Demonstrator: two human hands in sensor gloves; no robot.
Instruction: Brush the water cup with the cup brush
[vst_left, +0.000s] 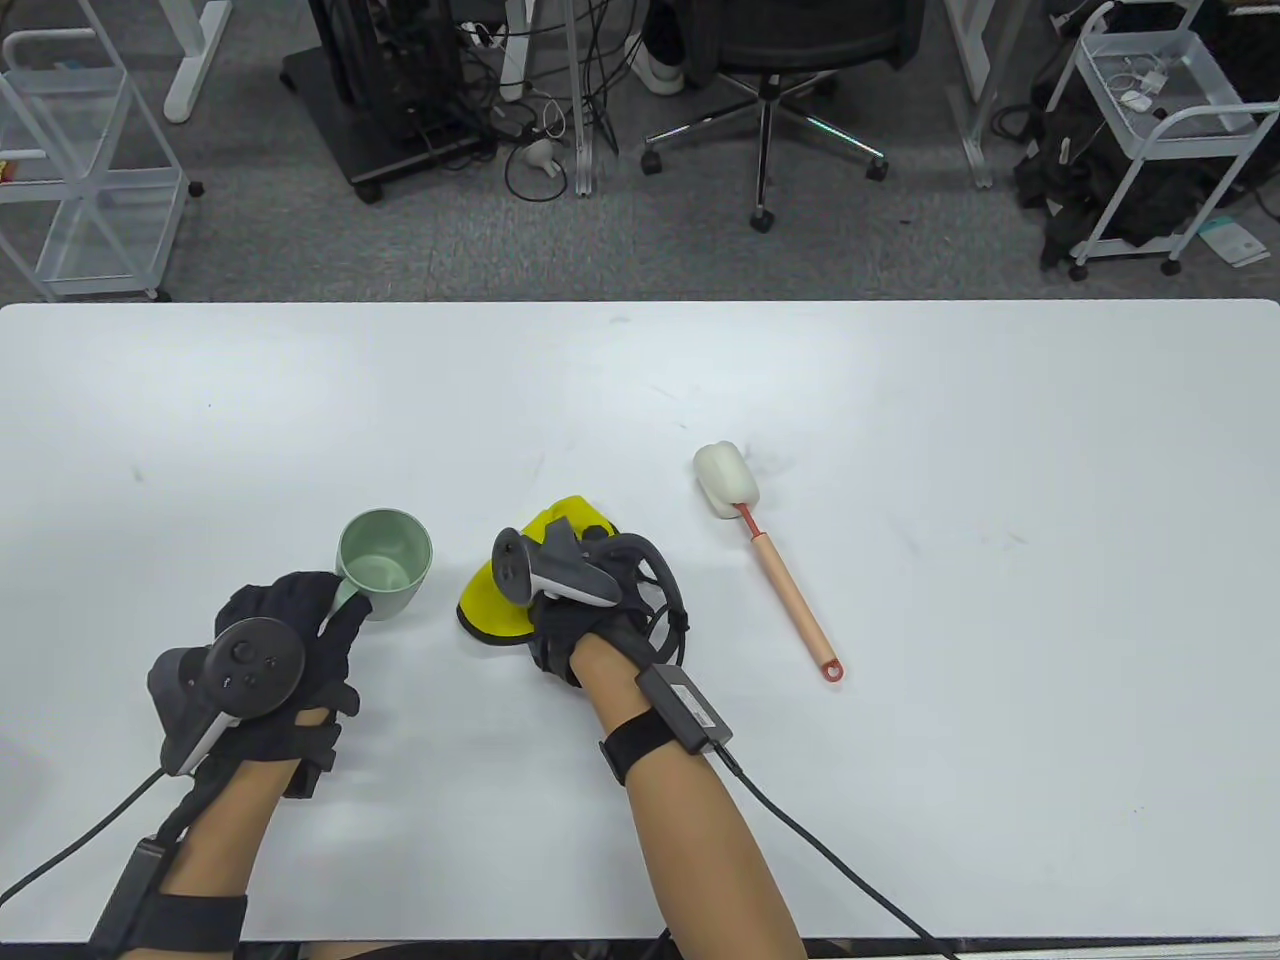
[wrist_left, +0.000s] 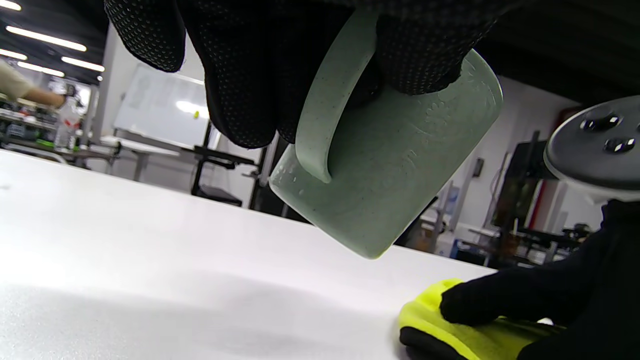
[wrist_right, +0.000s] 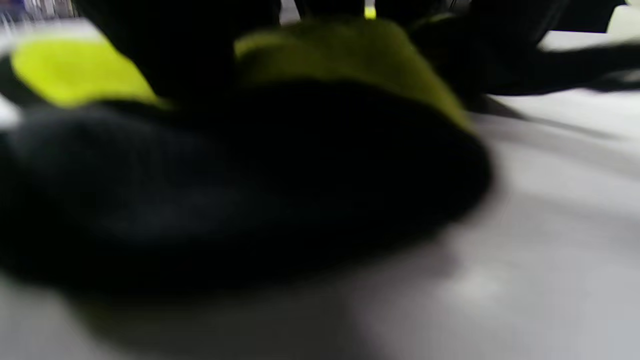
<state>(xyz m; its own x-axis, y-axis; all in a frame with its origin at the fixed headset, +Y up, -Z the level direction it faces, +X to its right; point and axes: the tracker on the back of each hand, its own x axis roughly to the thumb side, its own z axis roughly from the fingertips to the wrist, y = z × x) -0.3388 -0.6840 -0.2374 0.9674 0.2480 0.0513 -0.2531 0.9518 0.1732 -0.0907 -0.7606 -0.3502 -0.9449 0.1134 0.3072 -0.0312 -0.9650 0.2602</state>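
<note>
Your left hand (vst_left: 280, 640) grips the green water cup (vst_left: 385, 563) by its handle, fingers curled through the loop; the left wrist view shows the cup lifted clear of the white surface (vst_left: 1000, 420) and tilted. Your right hand (vst_left: 585, 605) rests on a yellow cloth (vst_left: 490, 605) just right of the cup, fingers laid over it; how firmly they close on it you cannot tell. The cup brush (vst_left: 765, 555) lies flat further right, apart from both hands, white sponge head at the far end and handle loop near.
</note>
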